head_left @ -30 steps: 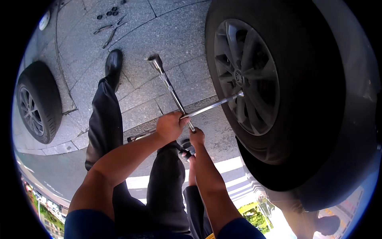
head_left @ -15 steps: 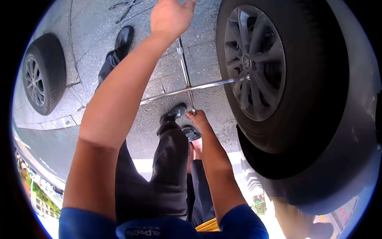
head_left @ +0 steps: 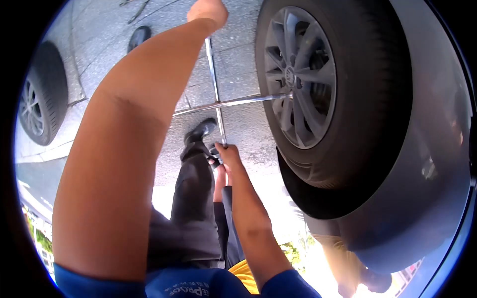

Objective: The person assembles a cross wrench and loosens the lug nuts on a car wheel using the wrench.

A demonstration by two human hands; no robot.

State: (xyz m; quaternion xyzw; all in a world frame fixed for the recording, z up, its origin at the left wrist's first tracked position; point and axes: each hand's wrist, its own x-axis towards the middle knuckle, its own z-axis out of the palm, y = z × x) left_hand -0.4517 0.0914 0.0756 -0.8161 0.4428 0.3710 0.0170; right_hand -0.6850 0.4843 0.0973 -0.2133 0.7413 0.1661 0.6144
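A chrome four-way lug wrench [head_left: 217, 79] reaches across to the car wheel [head_left: 300, 79], one arm's tip meeting the grey spoked rim near its hub. At the top of the view, my left hand [head_left: 207, 12] is closed over the wrench's upper end; its fingers are partly out of sight. My right hand [head_left: 228, 157] grips the opposite, lower end, fingers wrapped round the bar. The wrench's fourth arm passes behind my left forearm. The tyre is on the car, under the silver-grey body [head_left: 427, 164].
A loose wheel [head_left: 42, 94] stands at the left on the paving [head_left: 238, 54]. Dark tools [head_left: 138, 11] lie near the top edge. My black shoes [head_left: 201, 130] are below the wrench. Behind me another person's leg [head_left: 220, 184] shows, and more legs [head_left: 343, 263] are at lower right.
The view has shifted, so wheel and wrench appear further left. Both hands stay on the wrench, whose held bar has tilted slightly. My left arm looks larger and nearer.
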